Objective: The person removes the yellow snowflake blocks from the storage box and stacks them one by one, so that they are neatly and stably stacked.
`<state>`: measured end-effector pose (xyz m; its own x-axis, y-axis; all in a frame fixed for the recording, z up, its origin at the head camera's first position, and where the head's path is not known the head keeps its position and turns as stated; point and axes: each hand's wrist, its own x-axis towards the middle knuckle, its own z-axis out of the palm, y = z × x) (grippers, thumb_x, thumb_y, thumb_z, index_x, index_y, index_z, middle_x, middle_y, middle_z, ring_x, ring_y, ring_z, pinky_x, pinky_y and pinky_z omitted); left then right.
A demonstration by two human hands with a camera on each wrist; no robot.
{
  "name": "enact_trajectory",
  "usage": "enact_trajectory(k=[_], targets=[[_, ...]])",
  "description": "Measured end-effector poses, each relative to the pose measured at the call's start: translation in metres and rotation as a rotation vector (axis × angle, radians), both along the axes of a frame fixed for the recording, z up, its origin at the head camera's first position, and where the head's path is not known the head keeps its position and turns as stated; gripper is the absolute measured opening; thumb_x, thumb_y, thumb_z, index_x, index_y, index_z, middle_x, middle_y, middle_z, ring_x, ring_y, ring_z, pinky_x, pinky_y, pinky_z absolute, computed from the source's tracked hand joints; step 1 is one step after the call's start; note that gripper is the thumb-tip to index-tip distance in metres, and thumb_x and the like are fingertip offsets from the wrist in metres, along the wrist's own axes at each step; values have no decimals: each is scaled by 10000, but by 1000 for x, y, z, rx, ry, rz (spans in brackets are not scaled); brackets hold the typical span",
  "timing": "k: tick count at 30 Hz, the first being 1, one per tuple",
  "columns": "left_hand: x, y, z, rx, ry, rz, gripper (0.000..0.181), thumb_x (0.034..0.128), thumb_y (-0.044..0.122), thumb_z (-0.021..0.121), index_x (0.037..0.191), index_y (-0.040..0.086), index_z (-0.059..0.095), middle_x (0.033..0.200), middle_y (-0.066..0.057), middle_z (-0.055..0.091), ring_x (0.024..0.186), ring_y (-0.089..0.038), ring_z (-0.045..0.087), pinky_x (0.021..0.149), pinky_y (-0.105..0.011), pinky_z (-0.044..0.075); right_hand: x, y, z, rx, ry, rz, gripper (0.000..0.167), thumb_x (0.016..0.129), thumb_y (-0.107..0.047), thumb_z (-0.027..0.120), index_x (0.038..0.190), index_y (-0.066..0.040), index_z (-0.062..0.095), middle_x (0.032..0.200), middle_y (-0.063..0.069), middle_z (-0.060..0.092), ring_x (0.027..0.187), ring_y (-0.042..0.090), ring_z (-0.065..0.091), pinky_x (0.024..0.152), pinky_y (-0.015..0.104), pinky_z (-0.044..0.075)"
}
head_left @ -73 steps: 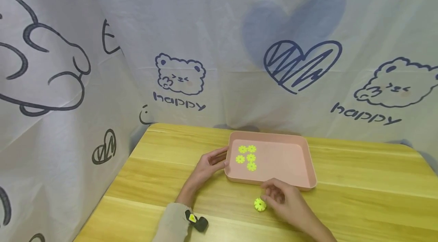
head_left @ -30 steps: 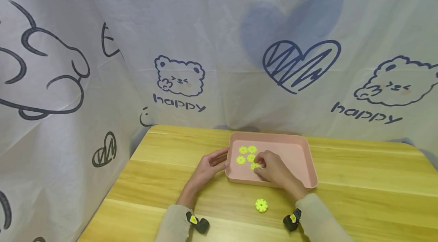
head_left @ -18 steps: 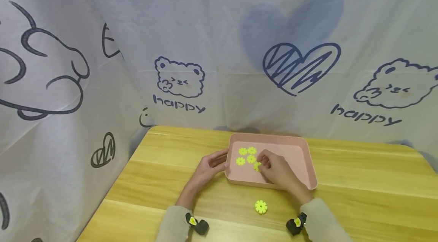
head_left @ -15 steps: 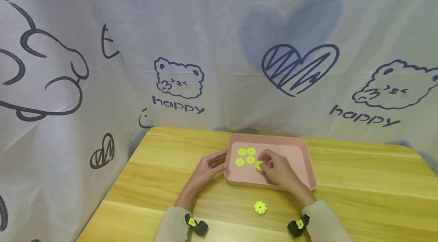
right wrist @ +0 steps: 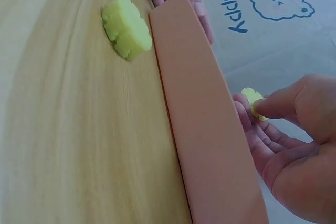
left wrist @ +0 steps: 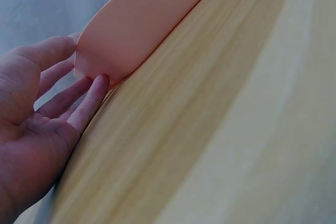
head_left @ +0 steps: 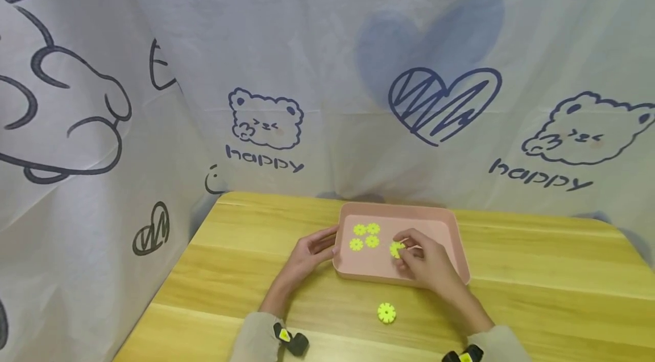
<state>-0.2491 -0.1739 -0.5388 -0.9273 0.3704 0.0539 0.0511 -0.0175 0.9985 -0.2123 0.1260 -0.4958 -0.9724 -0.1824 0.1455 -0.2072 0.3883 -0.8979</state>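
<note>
A bright yellow round disc (head_left: 396,249) with a notched rim is pinched between thumb and finger of the right hand (head_left: 435,265), over the middle of a shallow pink rectangular tray (head_left: 353,265); its flat face shows to the head camera. The tray's long axis runs side to side, roughly along the back edge of the yellow wood-grained worktop (head_left: 220,259). Four matching discs (head_left: 372,245) lie flat toward the tray's back left corner. The left hand (head_left: 303,257), fingers extended and loosely spread, touches the tray's left end. Another notched disc (head_left: 386,317) lies on the worktop before the tray's front edge. Behind, a white cloth (head_left: 327,38) twice reads "happy" beneath dark-blue outlined bear heads (head_left: 266,120).
</note>
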Motion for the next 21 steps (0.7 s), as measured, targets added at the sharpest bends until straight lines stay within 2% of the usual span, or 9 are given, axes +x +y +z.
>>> enact_trajectory(k=[8,14,21], targets=[[2,0,1,2,-13,8,565,991,48,677,1512,-13,466,1553,-196,459,1418,-360,458,1133,-380,426,13,2,3,-60,37,-23,226,959,83,605,1155,-13,663,931,130,660,758,253,735,657,290,630],[1,-2,0,-5,-4,17,552,989,31,672,1506,-4,482,1548,-182,471,1409,-358,472,1125,-376,437,20,6,2,-128,31,-6,213,980,79,587,1168,10,657,953,161,644,743,265,742,657,314,635],[-1,-1,-3,3,7,1,563,997,52,670,1515,-18,460,1553,-204,456,1414,-352,466,1124,-363,437,28,11,4,-191,65,-1,223,967,134,567,1163,55,637,974,214,606,761,298,755,676,341,641]])
